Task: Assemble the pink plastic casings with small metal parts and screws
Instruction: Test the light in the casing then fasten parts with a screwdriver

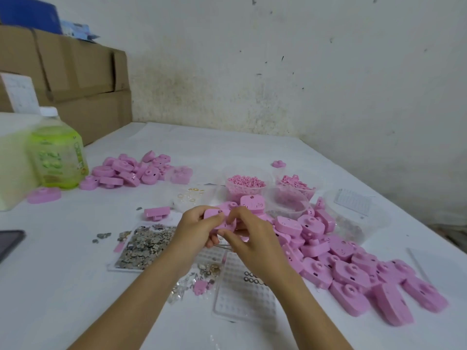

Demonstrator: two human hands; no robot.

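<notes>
My left hand [195, 227] and my right hand [246, 231] together hold one pink plastic casing [219, 218] above the middle of the table, fingers curled around its edges. Thin metal tweezers [223, 246] stick out below my hands; which hand holds them is unclear. A big heap of pink casings [353, 269] lies to the right. Another pile of pink casings [131, 169] sits at the back left. A flat tray of small metal parts [144, 246] lies left of my hands. Loose metal rings and bits [207, 270] lie under my wrists.
Clear tubs of pink small parts [246, 185] stand behind my hands. A dimpled clear tray [243, 291] lies near the front. A green bottle [59, 152] and cardboard boxes [75, 79] stand at the back left. A dark phone [8, 242] lies at the left edge.
</notes>
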